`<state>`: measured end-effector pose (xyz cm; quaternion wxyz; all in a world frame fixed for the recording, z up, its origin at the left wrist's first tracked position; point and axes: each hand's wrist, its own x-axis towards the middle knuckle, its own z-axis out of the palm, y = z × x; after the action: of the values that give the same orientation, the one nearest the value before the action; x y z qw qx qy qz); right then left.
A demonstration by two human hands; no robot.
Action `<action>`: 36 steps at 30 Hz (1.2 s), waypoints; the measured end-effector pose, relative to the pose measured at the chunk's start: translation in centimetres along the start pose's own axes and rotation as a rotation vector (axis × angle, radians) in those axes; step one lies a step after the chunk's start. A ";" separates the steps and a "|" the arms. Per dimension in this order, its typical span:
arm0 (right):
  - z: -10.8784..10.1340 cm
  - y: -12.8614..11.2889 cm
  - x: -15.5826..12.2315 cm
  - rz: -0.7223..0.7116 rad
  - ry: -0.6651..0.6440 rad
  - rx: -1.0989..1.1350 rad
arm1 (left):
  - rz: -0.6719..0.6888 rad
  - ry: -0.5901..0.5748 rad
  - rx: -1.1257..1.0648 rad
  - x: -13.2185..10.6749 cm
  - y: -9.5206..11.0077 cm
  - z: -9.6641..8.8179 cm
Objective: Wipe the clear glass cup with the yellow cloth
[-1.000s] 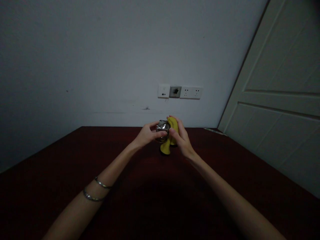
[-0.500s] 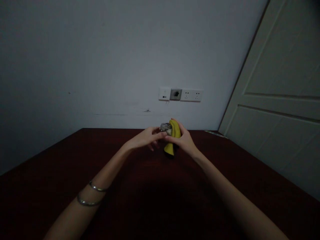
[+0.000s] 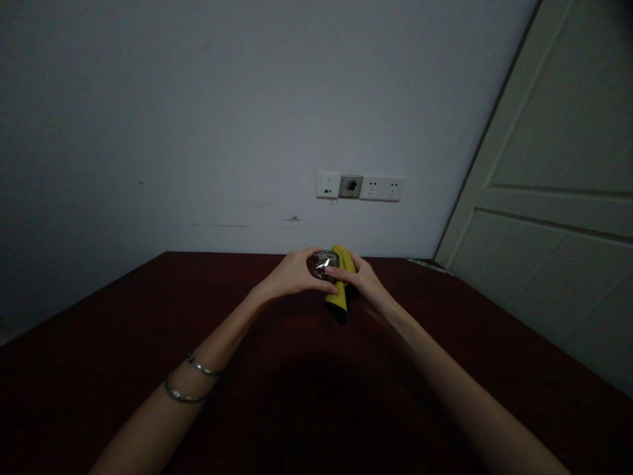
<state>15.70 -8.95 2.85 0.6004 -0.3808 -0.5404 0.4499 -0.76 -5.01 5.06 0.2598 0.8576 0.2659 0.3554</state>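
Observation:
A yellow banana (image 3: 339, 297) is held upright above the dark red table (image 3: 148, 316), its lower end close to the surface. Crumpled silver foil (image 3: 322, 262) covers its upper end. My left hand (image 3: 291, 276) curls round the foil with thumb and fingers closed on it. My right hand (image 3: 363, 280) grips the banana's upper part from the right side, fingers wrapped. Two thin metal bangles (image 3: 190, 381) sit on my left forearm.
A white wall rises behind the table, with a row of sockets and a switch (image 3: 360, 187) above the hands. A pale panelled door (image 3: 558, 218) stands at the right. A flat pale object (image 3: 428, 265) lies at the table's far right edge.
My left hand has closed back over the foil at the banana's top. The banana has tipped slightly and sits a little lower towards the table.

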 end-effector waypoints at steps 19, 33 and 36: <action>-0.1 -0.6 0.1 -0.525 0.209 -0.248 | 0.197 0.218 0.000 0.0 -0.5 2.1; 0.4 -0.9 -0.5 -0.576 0.198 -0.379 | 0.227 0.215 0.124 0.1 -0.7 2.1; 0.4 -1.0 -0.4 -0.540 0.247 -0.360 | 0.238 0.206 0.134 0.0 -0.5 2.1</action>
<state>15.40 -9.62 3.74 0.6819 -0.3752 -0.6158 0.1228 0.70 -5.19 3.47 0.1293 0.8574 0.2110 0.4512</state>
